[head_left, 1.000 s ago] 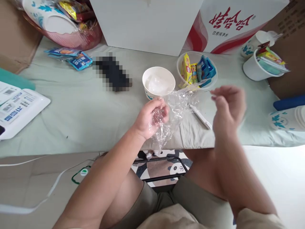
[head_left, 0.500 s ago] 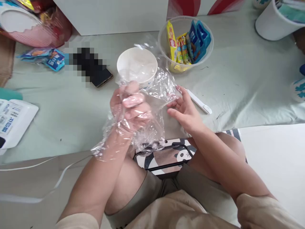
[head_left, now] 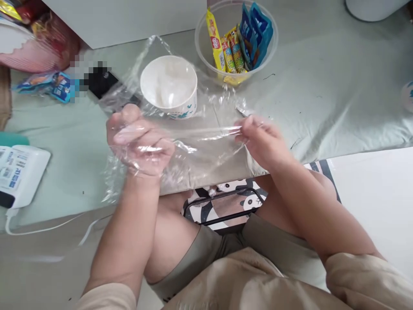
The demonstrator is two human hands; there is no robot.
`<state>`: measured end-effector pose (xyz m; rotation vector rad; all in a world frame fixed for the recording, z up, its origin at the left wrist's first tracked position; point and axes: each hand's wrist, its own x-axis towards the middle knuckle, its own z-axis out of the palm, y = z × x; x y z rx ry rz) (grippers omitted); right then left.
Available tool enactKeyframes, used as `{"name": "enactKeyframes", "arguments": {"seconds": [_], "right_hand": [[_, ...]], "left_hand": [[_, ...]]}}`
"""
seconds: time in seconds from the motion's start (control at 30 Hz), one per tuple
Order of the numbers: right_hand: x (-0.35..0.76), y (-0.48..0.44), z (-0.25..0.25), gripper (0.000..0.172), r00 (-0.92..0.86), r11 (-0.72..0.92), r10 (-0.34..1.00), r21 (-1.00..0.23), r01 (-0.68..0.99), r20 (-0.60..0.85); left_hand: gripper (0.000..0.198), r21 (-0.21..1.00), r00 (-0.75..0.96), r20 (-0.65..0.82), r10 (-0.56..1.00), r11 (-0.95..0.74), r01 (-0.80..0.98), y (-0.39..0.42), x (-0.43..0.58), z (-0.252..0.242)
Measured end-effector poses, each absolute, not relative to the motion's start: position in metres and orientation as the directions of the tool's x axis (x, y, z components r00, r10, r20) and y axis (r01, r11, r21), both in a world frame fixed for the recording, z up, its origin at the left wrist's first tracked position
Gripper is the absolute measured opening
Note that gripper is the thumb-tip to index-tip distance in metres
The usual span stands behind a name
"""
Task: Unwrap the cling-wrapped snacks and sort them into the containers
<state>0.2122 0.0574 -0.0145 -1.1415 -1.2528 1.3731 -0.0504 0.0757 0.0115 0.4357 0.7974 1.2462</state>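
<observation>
A thin sheet of clear plastic film [head_left: 206, 133] is stretched between my two hands in front of the paper bowl. My left hand [head_left: 140, 142] is closed with its fingers curled, and the film lies over them and hangs past the wrist. At the other end, my right hand [head_left: 261, 140] pinches the film's edge between thumb and fingers. Just beyond the film stands a white paper bowl [head_left: 183, 113] with a blue leaf print, upright. A loose part of the film spreads around the bowl's back and sides. Behind my right hand, the tip of a slim object [head_left: 241, 112] shows.
A clear round tub [head_left: 201, 60] with several yellow and blue snack packs stands behind the bowl. A dark phone [head_left: 103, 86] lies at the left, partly under film. A white device [head_left: 35, 168] with a cable sits at the left edge. Below is a panda-print surface [head_left: 226, 211].
My hands have moved apart, the left one leftward, drawing the film out between them. My right hand has closed on the film's edge. The whole view has shifted slightly.
</observation>
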Motion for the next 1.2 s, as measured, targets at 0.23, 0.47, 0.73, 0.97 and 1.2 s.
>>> {"name": "enactKeyframes", "arguments": {"seconds": [0.23, 0.47, 0.73, 0.97, 1.2], "right_hand": [[0.206, 0.055, -0.015, 0.057, -0.135, -0.170, 0.981, -0.949, -0.266, -0.138], [0.189, 0.050, -0.015, 0.031, 0.022, -0.139, 0.987, -0.906, -0.400, -0.161], [0.207, 0.057, -0.026, 0.048, 0.085, -0.195, 0.974, -0.967, -0.161, -0.211], [0.186, 0.037, -0.028, 0.070, -0.081, -0.100, 0.993, -0.986, -0.132, -0.090], [0.184, 0.038, -0.013, 0.024, -0.075, -0.260, 0.964, -0.964, -0.065, -0.255]], "left_hand": [[0.032, 0.617, 0.081, -0.182, 0.980, 0.178, -0.766, 0.077, -0.040, 0.022], [0.030, 0.752, -0.038, -0.384, 0.923, 0.288, -0.593, 0.081, -0.027, 0.036], [0.019, 0.943, -0.147, -0.322, 0.935, 0.304, -0.133, 0.075, -0.024, 0.010], [0.023, 0.878, -0.289, -0.332, 0.898, 0.182, -0.444, 0.069, -0.012, 0.035], [0.034, 0.851, -0.258, -0.382, 0.887, 0.228, -0.473, 0.068, -0.016, 0.048]]}}
